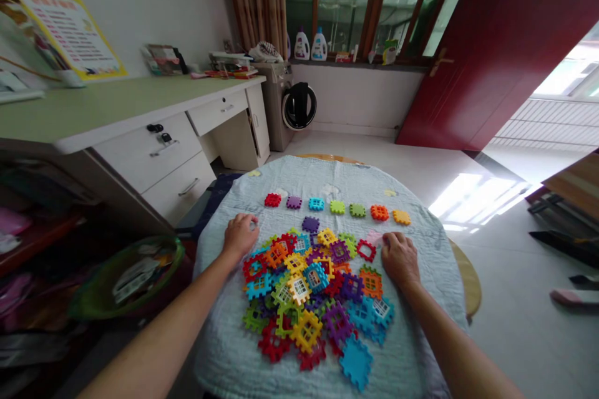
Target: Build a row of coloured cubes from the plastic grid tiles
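Note:
My left hand point(241, 235) rests on the cloth left of the pile, fingers loosely bent, a gap between thumb and fingers, holding nothing. On the right, my right hand point(401, 257) lies with curled fingers on the cloth, near a red square frame piece point(366, 250); no piece shows in it. Between them is a heap of colourful plastic interlocking blocks point(299, 287), many with window grids. A solid blue block point(355, 361) lies at its near edge. Beyond the heap, several blocks form a row from a red block point(272, 200) to a yellow block point(401, 217). A purple block point(311, 224) sits between row and heap.
A pale blue cloth point(224, 349) covers the round table. At left stand a desk point(154, 106) with drawers and a green basket point(131, 287) of items. Further back are a washing machine point(276, 100) with its door open, detergent bottles point(302, 45) and a red door point(491, 43).

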`<state>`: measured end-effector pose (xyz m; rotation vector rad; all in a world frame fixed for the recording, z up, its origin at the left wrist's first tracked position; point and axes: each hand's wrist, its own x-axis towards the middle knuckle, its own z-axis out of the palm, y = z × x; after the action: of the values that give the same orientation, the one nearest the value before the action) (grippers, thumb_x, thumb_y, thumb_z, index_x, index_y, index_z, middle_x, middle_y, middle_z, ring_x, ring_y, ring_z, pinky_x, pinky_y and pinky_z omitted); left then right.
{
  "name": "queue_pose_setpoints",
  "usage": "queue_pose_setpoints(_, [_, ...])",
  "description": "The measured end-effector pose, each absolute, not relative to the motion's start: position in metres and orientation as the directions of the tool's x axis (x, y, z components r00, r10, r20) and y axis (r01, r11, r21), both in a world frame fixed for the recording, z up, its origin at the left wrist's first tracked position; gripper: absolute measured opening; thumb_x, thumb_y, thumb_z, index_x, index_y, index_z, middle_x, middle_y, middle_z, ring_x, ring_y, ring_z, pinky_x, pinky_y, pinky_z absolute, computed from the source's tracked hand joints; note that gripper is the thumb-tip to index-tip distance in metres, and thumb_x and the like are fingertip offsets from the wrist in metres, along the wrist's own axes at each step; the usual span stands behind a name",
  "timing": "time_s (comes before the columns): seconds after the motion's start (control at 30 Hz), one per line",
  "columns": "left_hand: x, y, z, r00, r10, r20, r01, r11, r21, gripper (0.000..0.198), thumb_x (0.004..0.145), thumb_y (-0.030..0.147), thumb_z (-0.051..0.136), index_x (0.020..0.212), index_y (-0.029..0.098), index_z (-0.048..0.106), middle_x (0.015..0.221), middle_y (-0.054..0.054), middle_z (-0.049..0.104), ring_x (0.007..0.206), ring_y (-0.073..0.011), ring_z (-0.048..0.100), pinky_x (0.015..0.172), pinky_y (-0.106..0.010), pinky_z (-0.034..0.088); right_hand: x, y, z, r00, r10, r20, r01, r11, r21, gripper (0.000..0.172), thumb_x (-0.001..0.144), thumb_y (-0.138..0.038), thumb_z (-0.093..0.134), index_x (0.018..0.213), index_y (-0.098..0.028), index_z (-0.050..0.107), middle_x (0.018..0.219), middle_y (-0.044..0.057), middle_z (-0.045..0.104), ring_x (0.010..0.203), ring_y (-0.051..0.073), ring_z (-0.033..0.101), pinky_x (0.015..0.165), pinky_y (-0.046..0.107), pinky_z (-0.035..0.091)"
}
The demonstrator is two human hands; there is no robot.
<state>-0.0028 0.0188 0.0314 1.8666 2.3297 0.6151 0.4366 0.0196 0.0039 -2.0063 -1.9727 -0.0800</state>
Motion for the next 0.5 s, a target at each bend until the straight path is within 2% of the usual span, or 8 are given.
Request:
queue_pose_setpoints(0.1, [0.005,0.005,0.047,-0.141,0.983,0.118,0.827,0.051,0.56,0.026,0.075,0.027,0.05,0.096,0.017,0.063,0.101,-0.006,0.064,0.093,-0.0189,0.061,0.089,-0.033,0.049,0.437,0.02,0.002,0.042,0.964,0.264,0.984,0.005,-0.177,0.023,0.089,-0.02,0.048,0.105,-0.019,0.064,0.107,0.009,0.061,0.097,0.023,0.048,0.083,0.034,0.033])
queue_pose_setpoints(0.2, [0.02,-0.018,0.064,-0.037,0.993,0.115,0.741,-0.049,0.67,0.025,0.08,0.032,0.049,0.097,0.019,0.062,0.1,-0.004,0.066,0.092,-0.0178,0.062,0.087,-0.032,0.05,0.438,0.021,0.002,0.041,0.965,0.26,0.986,0.003,-0.167,0.023,0.09,-0.021,0.047,0.105,-0.019,0.064,0.107,0.01,0.061,0.097,0.023,0.049,0.082,0.034,0.033])
queue_pose_setpoints(0.3, [0.032,-0.039,0.072,0.082,0.992,0.093,0.745,-0.123,0.655,0.024,0.084,0.037,0.051,0.096,0.02,0.063,0.101,-0.005,0.066,0.096,-0.0196,0.061,0.091,-0.035,0.047,0.437,0.021,0.002,0.042,0.964,0.261,0.987,0.001,-0.161,0.023,0.09,-0.02,0.046,0.104,-0.019,0.064,0.108,0.009,0.061,0.097,0.023,0.049,0.082,0.034,0.033])
queue_pose_setpoints(0.4, [0.038,-0.049,0.069,0.151,0.986,0.07,0.806,-0.164,0.569,0.031,0.077,0.04,0.064,0.101,0.021,0.065,0.107,-0.007,0.066,0.103,-0.0239,0.058,0.096,-0.039,0.044,0.437,0.021,0.002,0.043,0.963,0.267,0.987,0.001,-0.162,0.023,0.09,-0.02,0.046,0.104,-0.019,0.064,0.109,0.009,0.061,0.097,0.023,0.049,0.083,0.034,0.033])
queue_pose_setpoints(0.5, [0.04,-0.049,0.063,0.14,0.988,0.066,0.84,-0.154,0.52,0.041,0.07,0.039,0.071,0.106,0.021,0.064,0.109,-0.008,0.065,0.104,-0.0254,0.057,0.095,-0.04,0.043,0.437,0.021,0.002,0.043,0.962,0.268,0.986,0.002,-0.166,0.024,0.089,-0.02,0.046,0.105,-0.018,0.064,0.108,0.009,0.061,0.097,0.023,0.049,0.083,0.034,0.033])
